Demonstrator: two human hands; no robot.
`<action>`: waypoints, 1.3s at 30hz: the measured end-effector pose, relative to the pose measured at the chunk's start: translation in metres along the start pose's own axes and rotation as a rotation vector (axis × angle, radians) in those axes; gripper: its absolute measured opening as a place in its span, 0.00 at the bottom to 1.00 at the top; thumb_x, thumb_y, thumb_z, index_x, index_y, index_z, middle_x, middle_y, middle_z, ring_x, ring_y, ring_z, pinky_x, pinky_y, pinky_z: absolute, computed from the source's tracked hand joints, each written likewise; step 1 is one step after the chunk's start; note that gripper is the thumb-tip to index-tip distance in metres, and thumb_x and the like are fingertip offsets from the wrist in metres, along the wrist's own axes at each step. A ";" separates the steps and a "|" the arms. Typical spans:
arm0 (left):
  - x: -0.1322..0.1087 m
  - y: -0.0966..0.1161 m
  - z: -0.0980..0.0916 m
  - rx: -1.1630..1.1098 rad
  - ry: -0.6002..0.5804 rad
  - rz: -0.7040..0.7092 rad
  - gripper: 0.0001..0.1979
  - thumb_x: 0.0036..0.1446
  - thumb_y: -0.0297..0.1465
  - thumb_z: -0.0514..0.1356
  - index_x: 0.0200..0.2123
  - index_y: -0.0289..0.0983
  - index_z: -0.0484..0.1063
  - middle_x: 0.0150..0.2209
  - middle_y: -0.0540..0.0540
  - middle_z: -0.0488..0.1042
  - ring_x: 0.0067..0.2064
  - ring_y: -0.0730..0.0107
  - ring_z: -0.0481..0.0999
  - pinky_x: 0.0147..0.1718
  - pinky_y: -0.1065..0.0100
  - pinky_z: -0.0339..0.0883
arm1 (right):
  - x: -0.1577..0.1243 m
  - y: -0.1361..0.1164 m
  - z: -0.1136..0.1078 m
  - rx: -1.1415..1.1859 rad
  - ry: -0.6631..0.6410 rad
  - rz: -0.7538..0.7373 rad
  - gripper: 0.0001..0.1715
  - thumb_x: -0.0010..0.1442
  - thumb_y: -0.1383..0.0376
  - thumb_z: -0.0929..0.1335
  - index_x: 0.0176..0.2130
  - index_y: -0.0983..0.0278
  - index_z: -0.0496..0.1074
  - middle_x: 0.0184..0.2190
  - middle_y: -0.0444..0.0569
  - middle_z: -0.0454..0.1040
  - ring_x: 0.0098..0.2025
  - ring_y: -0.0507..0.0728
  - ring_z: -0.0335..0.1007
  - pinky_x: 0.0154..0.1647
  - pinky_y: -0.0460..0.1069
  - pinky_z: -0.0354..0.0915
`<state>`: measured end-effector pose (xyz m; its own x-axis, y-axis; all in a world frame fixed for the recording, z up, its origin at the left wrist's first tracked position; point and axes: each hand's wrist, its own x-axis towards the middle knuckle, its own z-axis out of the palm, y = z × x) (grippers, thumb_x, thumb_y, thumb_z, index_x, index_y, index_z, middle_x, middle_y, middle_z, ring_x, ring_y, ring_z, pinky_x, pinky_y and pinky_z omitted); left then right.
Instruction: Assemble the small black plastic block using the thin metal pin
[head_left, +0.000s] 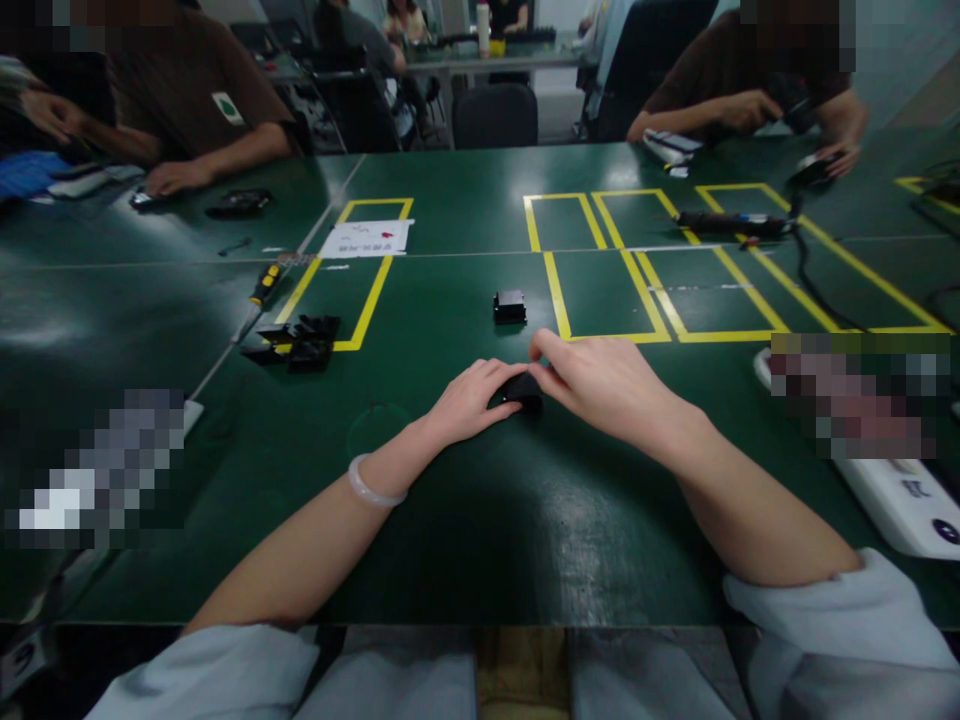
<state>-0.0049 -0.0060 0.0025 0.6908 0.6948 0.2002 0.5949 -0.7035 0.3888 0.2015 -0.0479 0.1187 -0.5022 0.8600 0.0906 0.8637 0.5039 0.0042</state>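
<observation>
A small black block-like part (523, 392) sits on the green table in front of me. My left hand (478, 400) grips it from the left, with the thumb on its near side and the fingers along its far side. At its upper right edge is my right hand (592, 378), thumb and index finger pinched together. Whatever those fingertips hold, if anything, is too small or hidden to see. Just beyond my hands stands a second small black block with a grey top (511, 306), touched by neither hand.
Several black parts (304, 342) lie in a heap at the left, near a yellow-and-black screwdriver (266, 284). Yellow tape outlines (559, 295) mark the table, and a paper sheet (365, 238) lies across one. A white device (892, 505) is at the right. Two people work across the table.
</observation>
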 end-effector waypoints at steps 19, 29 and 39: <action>0.000 0.000 0.001 -0.012 0.008 0.002 0.23 0.65 0.42 0.56 0.60 0.41 0.62 0.49 0.43 0.70 0.49 0.58 0.69 0.49 0.59 0.65 | 0.002 -0.001 0.000 -0.053 -0.035 0.003 0.22 0.70 0.55 0.54 0.40 0.63 0.70 0.30 0.51 0.78 0.30 0.58 0.74 0.26 0.49 0.43; -0.001 -0.001 0.002 -0.016 0.014 0.000 0.22 0.65 0.42 0.56 0.59 0.41 0.63 0.49 0.43 0.70 0.49 0.57 0.68 0.50 0.58 0.65 | 0.001 -0.002 0.001 0.001 0.014 -0.018 0.21 0.70 0.55 0.54 0.44 0.63 0.69 0.30 0.49 0.78 0.31 0.57 0.75 0.26 0.48 0.45; 0.000 0.000 0.002 -0.010 0.008 -0.001 0.23 0.65 0.42 0.56 0.60 0.40 0.62 0.50 0.42 0.70 0.49 0.57 0.68 0.50 0.57 0.65 | 0.002 -0.001 0.002 -0.051 -0.015 -0.004 0.18 0.69 0.62 0.55 0.46 0.63 0.69 0.31 0.51 0.79 0.30 0.57 0.73 0.26 0.49 0.44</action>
<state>-0.0042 -0.0057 0.0008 0.6868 0.6969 0.2065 0.5917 -0.7011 0.3980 0.1993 -0.0466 0.1171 -0.5059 0.8593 0.0750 0.8625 0.5029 0.0554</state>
